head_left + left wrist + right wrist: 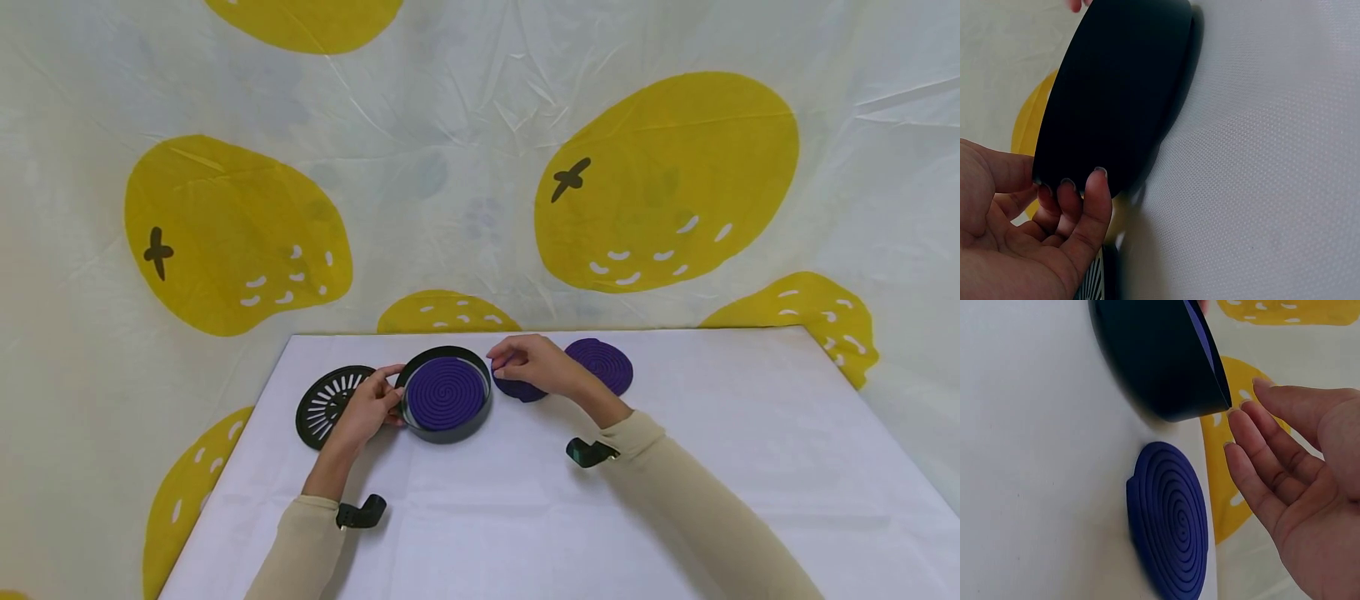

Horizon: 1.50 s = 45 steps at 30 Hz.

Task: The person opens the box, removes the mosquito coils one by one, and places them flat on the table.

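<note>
Past sleeves [697, 504], pinching container [1113, 94] in left grip [367, 408], with right grip [542, 365] released, seemingly mid-loading, needing another coaster [1169, 522] next.

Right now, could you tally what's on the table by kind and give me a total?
Black round dish: 1
Black slotted disc: 1
Purple spiral discs: 3 in sight, counting the inner disc in the dish, the middle disc and the rightmost disc
Total: 5

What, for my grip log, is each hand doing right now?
Left hand: closed, holding the round black coaster holder.
Right hand: open, holding nothing.
</note>
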Tool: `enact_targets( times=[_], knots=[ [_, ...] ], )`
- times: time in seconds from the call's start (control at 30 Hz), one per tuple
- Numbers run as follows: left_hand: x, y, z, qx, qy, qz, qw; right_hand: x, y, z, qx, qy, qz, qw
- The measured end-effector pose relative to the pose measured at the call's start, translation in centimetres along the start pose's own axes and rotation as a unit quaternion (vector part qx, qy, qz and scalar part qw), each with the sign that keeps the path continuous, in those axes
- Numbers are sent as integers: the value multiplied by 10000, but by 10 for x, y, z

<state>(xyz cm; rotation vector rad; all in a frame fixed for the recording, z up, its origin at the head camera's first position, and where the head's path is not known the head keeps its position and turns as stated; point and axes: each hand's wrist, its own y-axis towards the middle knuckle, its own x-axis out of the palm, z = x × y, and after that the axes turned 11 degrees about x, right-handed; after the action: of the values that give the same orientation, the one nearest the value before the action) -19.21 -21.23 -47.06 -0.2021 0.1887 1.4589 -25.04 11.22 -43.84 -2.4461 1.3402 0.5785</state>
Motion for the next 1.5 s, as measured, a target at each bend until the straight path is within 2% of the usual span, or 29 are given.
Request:
enact_targets(
  times=[0.53, 0.9, 1.23, 1.5],
  knots=[
    [0, 0, 1, 10, -62, 11, 10000, 16, 12, -18, 47, -563, -23, 9984],
    [0, 1, -2, 41, -79, -3, 10000, 28, 18, -32, -31, -645, -47, 9979],
    [1, 0, -1, 17, -34, 4, 10000, 41, 27, -34, 447, -798, 231, 9955],
    [3, -11, 30, -21, -105, -127, 9999, 44, 28, -35, 616, -929, 251, 9935]
  ],
)
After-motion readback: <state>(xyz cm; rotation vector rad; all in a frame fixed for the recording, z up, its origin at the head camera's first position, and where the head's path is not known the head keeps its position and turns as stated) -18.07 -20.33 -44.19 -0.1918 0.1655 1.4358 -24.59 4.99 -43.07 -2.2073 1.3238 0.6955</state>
